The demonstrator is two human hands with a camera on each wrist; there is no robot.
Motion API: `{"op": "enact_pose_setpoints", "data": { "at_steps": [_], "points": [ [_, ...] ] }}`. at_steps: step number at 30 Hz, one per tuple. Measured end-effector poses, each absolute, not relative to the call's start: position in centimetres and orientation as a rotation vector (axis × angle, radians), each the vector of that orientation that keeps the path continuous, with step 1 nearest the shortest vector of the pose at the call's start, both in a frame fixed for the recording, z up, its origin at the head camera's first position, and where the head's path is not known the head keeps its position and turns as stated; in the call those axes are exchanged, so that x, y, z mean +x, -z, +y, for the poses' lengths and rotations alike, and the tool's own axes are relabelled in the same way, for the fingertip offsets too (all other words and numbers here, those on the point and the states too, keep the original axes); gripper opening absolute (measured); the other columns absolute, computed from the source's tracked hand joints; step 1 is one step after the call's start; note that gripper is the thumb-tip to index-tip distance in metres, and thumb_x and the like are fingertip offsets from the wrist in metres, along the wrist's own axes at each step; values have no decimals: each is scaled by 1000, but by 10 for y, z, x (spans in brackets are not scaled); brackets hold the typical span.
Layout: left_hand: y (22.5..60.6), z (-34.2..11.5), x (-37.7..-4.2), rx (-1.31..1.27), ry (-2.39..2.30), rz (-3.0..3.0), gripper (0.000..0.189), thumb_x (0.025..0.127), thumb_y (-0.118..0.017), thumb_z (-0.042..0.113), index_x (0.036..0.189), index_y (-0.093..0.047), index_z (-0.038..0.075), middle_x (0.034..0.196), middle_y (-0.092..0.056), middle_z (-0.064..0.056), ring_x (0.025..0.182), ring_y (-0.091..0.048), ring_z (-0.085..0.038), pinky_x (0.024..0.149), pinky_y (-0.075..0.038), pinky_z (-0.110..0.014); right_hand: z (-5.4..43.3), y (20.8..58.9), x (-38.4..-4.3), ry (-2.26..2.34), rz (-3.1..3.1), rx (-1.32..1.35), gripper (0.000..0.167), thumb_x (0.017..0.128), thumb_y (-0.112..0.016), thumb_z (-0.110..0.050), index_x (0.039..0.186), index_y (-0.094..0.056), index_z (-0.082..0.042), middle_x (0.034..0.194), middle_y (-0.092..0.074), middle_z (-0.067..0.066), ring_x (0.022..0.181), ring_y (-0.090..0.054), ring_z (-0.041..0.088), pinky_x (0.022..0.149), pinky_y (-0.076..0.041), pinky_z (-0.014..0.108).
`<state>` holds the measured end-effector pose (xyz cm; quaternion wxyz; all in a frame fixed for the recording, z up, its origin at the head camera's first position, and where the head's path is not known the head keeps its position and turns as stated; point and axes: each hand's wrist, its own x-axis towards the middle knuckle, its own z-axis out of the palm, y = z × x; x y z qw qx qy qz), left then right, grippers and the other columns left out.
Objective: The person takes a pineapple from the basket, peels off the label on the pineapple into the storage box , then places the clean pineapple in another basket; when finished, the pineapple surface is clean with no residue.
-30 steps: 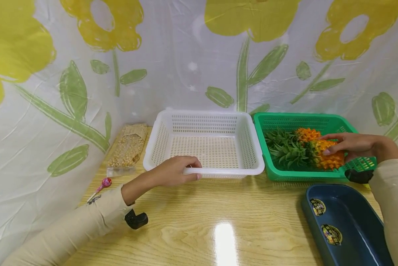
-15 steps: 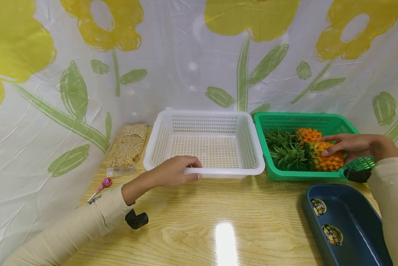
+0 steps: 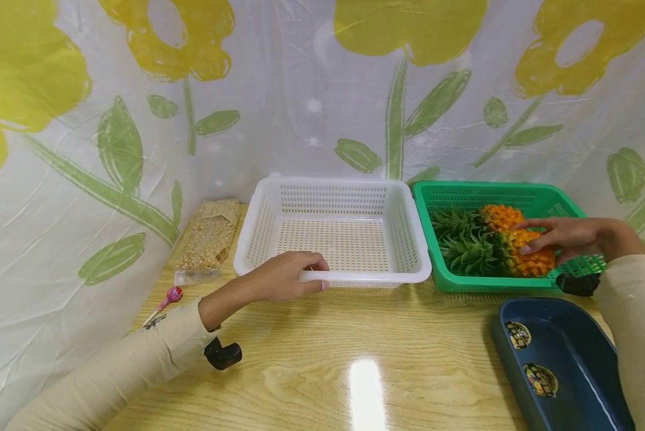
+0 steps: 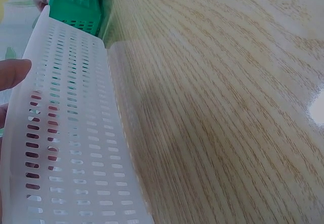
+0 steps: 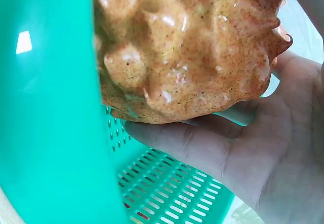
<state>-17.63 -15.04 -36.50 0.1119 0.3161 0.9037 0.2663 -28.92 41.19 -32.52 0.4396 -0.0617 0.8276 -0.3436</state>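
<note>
In the head view, my left hand (image 3: pixel 287 276) grips the near rim of a white perforated plastic basket (image 3: pixel 378 278). Its thumb lies outside the wall, and the fingers reach in over the edge. Two orange pineapples with green crowns lie in a green perforated basket (image 3: pixel 494 282), crowns pointing left. Around the base end of the nearer pineapple (image 3: pixel 533 258), my right hand (image 3: pixel 575 234) has its thumb and fingers. The farther pineapple (image 3: pixel 500 215) lies just behind it. Close up in the right wrist view, the knobbly glossy pineapple (image 5: pixel 187 46) rests against the fingers, beside the green rim.
A dark blue tray (image 3: pixel 570 371) with two round stickers stands at the front right, partly under the right sleeve. Left of the white basket lie a bag of pale kernels (image 3: pixel 206 239) and a pink lollipop (image 3: pixel 173 294). A flower-patterned cloth (image 3: pixel 279 120) hangs behind.
The right hand and forearm have shifted slightly left with the fingers still around the nearer pineapple. The left hand keeps its hold on the white basket's rim.
</note>
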Motion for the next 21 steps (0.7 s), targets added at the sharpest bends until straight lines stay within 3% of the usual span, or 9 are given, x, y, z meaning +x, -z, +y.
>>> {"op": "enact_pose_setpoints", "data": {
  "at_steps": [8, 10, 12, 13, 17, 18, 21],
  "points": [
    [367, -150, -177, 926, -787, 2650, 26, 98, -63, 38, 114, -67, 18, 114, -70, 3, 110, -64, -17, 96, -51, -40, 410, 327, -288, 859, 2044, -172, 91, 102, -58, -23, 159, 11, -2, 158, -1, 42, 141, -29, 54, 94, -53, 51],
    [367, -150, -177, 929, -784, 2650, 25, 98, -63, 38, 114, -67, 18, 113, -70, 3, 110, -64, -17, 96, -51, -40, 410, 327, -289, 857, 2042, -170, 90, 103, -57, -23, 158, 11, -1, 158, -2, 41, 142, -26, 55, 96, -53, 52],
    [367, -150, -177, 922, -783, 2649, 25, 98, -63, 38, 113, -67, 19, 113, -70, 4, 110, -64, -17, 96, -51, -39, 410, 327, -289, 848, 2044, -164, 90, 103, -57, -23, 158, 10, 0, 158, -21, 37, 140, -33, 52, 94, -53, 51],
    [367, -150, -177, 922, -782, 2649, 25, 98, -63, 38, 113, -67, 19, 113, -70, 4, 109, -64, -17, 95, -51, -39, 410, 327, -289, 841, 2045, -164, 89, 103, -56, -24, 158, 10, 0, 157, -23, 36, 140, -34, 52, 94, -53, 51],
    [368, -150, -178, 925, -782, 2650, 25, 98, -63, 39, 113, -67, 19, 113, -70, 4, 109, -64, -17, 95, -52, -39, 410, 326, -289, 807, 2039, -170, 89, 104, -55, -26, 158, 9, 1, 158, -25, 35, 141, -31, 54, 95, -52, 52],
    [368, -150, -178, 927, -781, 2651, 25, 98, -63, 39, 113, -67, 19, 113, -70, 4, 109, -64, -17, 95, -52, -39, 410, 327, -289, 806, 2041, -167, 89, 104, -56, -26, 158, 9, 0, 158, -19, 37, 141, -31, 55, 96, -52, 52],
    [368, -150, -178, 932, -783, 2652, 25, 98, -63, 38, 113, -67, 19, 113, -70, 4, 109, -64, -17, 95, -52, -39, 409, 327, -289, 823, 2042, -149, 89, 103, -57, -25, 159, 8, -1, 157, -19, 38, 135, -43, 46, 94, -53, 50]
  ]
}}
